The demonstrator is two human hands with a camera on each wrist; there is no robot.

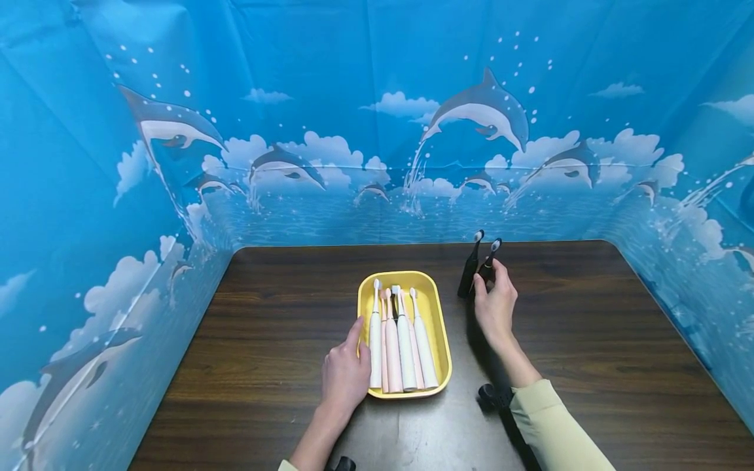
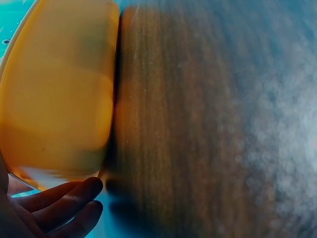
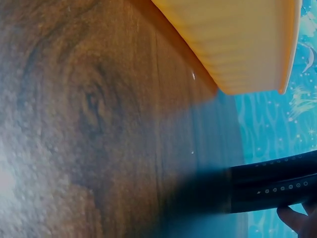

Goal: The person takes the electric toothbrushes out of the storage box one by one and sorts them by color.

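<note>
A yellow tray [image 1: 443, 340] holds several electric toothbrushes, white and pale pink ones with a dark one partly covered among them. My left hand [image 1: 346, 373] holds the tray's left edge, index finger and thumb at the rim. In the left wrist view, the other fingers [image 2: 74, 203] lie against the tray's outer wall; the thumb is hidden there. To the right of the tray, my right hand [image 1: 496, 304] pinches a black electric toothbrush [image 1: 487, 268] by its handle. Another black electric toothbrush [image 1: 468, 271] stands upright close beside it on the left.
A dark wooden table [image 1: 277, 327] lies under everything. Blue dolphin-print sheeting [image 1: 330, 118] surrounds its back and sides. Black wrist straps [image 1: 495, 397] are visible at the lower arms.
</note>
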